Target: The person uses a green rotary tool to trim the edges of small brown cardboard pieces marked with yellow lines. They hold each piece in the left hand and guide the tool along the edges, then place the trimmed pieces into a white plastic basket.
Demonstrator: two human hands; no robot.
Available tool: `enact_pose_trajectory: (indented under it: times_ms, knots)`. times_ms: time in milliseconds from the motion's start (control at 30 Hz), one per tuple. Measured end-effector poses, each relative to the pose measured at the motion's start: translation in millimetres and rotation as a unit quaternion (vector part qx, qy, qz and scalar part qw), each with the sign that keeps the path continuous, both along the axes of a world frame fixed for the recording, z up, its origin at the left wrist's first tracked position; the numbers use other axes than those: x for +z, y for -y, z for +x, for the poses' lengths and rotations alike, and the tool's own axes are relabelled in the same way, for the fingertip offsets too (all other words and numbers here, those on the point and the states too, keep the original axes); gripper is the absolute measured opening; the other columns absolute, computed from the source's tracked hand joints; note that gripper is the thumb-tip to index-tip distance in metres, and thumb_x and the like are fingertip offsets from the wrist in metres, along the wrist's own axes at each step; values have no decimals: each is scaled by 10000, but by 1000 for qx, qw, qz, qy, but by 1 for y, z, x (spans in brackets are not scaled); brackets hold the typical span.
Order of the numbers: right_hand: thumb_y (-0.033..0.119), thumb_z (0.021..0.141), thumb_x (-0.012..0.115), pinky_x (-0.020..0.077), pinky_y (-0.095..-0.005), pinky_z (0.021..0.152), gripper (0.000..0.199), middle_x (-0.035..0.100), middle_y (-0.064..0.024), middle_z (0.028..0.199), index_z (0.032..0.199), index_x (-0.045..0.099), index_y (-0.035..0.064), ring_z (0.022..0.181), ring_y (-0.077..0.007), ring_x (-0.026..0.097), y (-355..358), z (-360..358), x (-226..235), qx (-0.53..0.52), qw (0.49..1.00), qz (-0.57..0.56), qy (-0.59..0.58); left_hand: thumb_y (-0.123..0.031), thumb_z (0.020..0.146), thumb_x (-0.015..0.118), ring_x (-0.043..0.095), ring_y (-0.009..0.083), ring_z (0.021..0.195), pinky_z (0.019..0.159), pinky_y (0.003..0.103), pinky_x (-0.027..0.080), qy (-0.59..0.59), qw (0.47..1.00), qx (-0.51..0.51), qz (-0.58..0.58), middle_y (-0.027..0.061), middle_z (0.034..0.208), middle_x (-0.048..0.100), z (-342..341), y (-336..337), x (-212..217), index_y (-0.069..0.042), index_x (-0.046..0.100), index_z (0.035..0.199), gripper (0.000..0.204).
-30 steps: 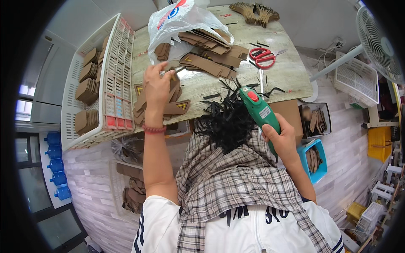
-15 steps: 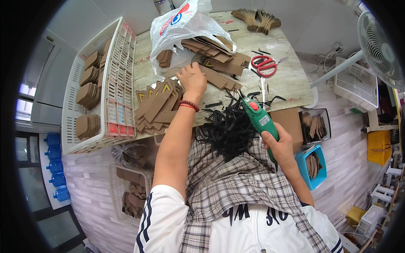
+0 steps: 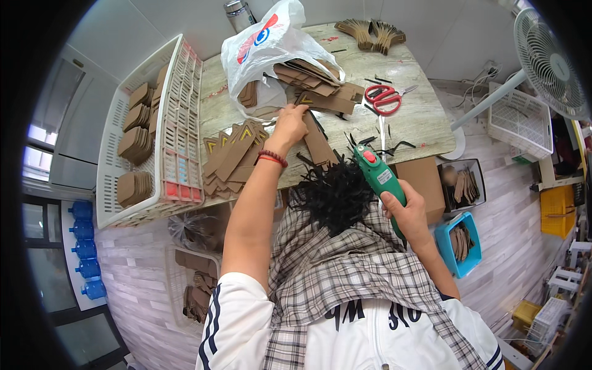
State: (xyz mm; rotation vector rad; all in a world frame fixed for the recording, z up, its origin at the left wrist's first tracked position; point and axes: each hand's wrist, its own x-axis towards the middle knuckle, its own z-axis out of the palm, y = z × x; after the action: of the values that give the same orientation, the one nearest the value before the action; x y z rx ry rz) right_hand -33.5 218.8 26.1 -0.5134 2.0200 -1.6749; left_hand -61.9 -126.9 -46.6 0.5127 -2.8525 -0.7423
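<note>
My left hand (image 3: 292, 127) is over the table with its fingers closed on the upper end of a flat brown strip (image 3: 318, 148). The strip's lower end points toward a heap of black trimmings (image 3: 336, 197). My right hand (image 3: 407, 209) is wrapped round green electric scissors (image 3: 383, 179) with a red switch. Their tip is just right of the heap, apart from the strip. Left of my left hand lies a pile of brown strips (image 3: 231, 157), some with yellow chevrons. More brown pieces (image 3: 308, 80) spill from a white plastic bag (image 3: 253, 55).
Red-handled scissors (image 3: 385, 102) lie on the table (image 3: 419, 129). A white crate (image 3: 179, 123) of brown pieces stands at left. Fanned brown pieces (image 3: 370, 34) are at the far edge. A blue bin (image 3: 459, 246), a cardboard box (image 3: 419, 185) and a fan (image 3: 549, 68) are at right.
My left hand has shifted slightly right. The strip beside it has swung from slanting right to pointing more toward me. The electric scissors have stayed almost still in my right hand.
</note>
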Motion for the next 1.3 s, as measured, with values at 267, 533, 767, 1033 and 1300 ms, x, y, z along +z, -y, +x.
enact_pose_trajectory:
  times_ms: [267, 533, 767, 1033, 1300]
  knots:
    - [277, 868, 701, 422, -210, 511, 371, 596, 3, 702, 1080, 612, -14, 571, -40, 507, -1, 1, -1, -6, 1000, -5, 5, -129, 652, 781, 474, 330, 1200, 987, 382, 411, -126, 985, 111, 36, 182, 1267, 510, 17, -42, -6, -22, 548, 1233, 635]
    - [256, 865, 704, 418, -209, 508, 358, 597, 9, 706, 1083, 612, -13, 565, -37, 498, -3, 2, -2, -7, 1000, 10, 14, -255, 649, 812, 560, 312, 1028, 890, 426, 429, -75, 958, 269, 62, 126, 1040, 600, 0, -58, -11, -62, 605, 945, 410]
    - [248, 868, 703, 414, -208, 506, 343, 596, 11, 709, 1075, 614, -11, 561, -36, 494, -2, 2, -4, -13, 1000, 2, 23, -192, 666, 801, 601, 272, 907, 836, 432, 435, -51, 952, 290, 82, 79, 978, 637, -8, -58, -17, -87, 628, 842, 268]
    - [269, 867, 703, 411, -221, 499, 355, 571, 14, 675, 1068, 615, -10, 557, -40, 492, 3, 1, -5, -22, 1000, 12, -8, 20, 888, 576, 573, 95, 740, 660, 234, 478, -370, 707, 155, 583, 29, 853, 611, 33, -83, 33, -7, 552, 1040, 156]
    - [313, 868, 699, 410, -223, 499, 385, 568, 6, 666, 1062, 617, -9, 556, -48, 492, 11, 4, 3, -20, 999, 3, -26, -41, 879, 650, 641, 133, 763, 694, 269, 524, -416, 531, 125, 728, 51, 893, 673, 44, -118, 68, -55, 576, 941, 98]
